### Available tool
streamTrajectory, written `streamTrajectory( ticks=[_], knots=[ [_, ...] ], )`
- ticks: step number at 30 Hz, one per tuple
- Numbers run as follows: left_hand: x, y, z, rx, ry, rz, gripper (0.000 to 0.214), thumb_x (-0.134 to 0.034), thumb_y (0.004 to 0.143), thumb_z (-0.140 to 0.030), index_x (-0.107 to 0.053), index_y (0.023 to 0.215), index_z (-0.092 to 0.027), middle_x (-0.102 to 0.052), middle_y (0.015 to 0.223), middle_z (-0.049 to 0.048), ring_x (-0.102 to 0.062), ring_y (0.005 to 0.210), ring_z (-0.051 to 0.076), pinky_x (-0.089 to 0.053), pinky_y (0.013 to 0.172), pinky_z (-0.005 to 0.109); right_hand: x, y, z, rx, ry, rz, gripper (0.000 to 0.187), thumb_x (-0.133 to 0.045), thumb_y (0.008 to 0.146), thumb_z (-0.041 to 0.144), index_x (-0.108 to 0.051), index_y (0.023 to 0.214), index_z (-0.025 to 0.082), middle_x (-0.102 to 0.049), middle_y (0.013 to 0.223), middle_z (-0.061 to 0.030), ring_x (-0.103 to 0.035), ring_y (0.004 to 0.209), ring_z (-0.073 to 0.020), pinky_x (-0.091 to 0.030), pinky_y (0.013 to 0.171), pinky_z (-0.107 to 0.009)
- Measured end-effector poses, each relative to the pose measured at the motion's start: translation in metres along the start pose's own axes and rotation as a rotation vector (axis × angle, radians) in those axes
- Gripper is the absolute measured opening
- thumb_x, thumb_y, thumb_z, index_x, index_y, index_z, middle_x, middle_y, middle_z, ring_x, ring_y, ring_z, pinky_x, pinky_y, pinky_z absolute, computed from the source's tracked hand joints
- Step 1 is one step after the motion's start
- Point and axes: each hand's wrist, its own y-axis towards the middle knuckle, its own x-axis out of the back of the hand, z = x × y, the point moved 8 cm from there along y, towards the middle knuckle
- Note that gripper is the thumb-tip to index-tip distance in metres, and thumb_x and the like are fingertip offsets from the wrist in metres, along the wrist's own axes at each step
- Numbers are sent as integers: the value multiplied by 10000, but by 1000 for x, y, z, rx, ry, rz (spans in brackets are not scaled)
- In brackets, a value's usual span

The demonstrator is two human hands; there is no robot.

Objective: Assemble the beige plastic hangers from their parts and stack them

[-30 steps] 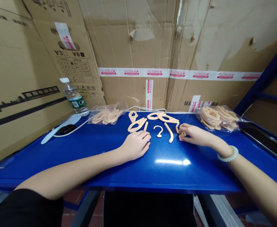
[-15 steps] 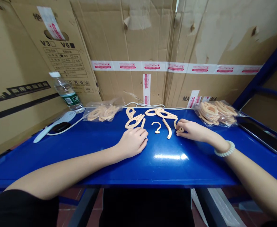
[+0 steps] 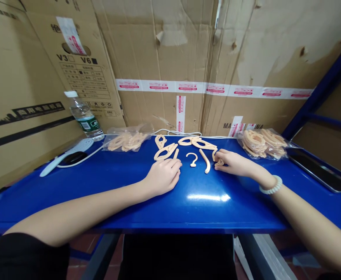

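Right fingers [image 3: 222, 153] touch beige piece [image 3: 220, 162]

White glare [image 3: 208, 197] streaks the blue tabletop [image 3: 147, 214], with wide-angle edge stretching.

We see a clear bottle [image 3: 86, 119] with a white cap and green label. Nearer to us than the bottle lie a pale blue brush [image 3: 59, 158], a black rounded object [image 3: 75, 158] and a white cable [image 3: 92, 154]. Behind the bottle stands printed cardboard [image 3: 86, 83]; to the bottle's right, white-and-red tape [image 3: 188, 86] crosses more cardboard. Far right of the bottle, we see a flat, dark-faced device [image 3: 319, 169].
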Motion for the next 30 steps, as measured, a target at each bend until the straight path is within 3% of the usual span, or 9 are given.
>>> streamTrajectory(
  ticks=[12,21,27,30],
  knots=[
    [0,3,4,24,-41,-8,175,-493,933,-218,-652,1003,-191,-752,1070,79,-710,993,239,-548,901,398,2,-1,-14,64,80,4,285,-690,830,451,-655,924,184,-614,987,-86,-606,782,-196,-506,719,-324],
    [8,5,7,76,-131,-5,194,-525,909,-254,-666,1028,-197,-751,1128,65,-706,1044,248,-552,912,406,3,-1,-15,65,113,38,353,-675,823,493,-676,964,170,-614,1007,-96,-611,772,-194,-508,733,-336],
    [19,13,46,211,-205,1,223,-501,931,-268,-685,1049,-227,-756,1115,32,-707,996,234,-549,861,367,1,-1,-17,101,99,70,349,-684,835,495,-726,980,180,-607,1026,-90,-606,769,-178,-515,731,-326],
    [25,21,69,150,-251,29,261,-449,945,-236,-690,1040,-202,-757,1049,47,-702,941,221,-529,838,354,5,-1,-15,113,139,54,366,-702,834,509,-734,1007,189,-607,1056,-91,-619,810,-187,-525,725,-320]
  ],
)
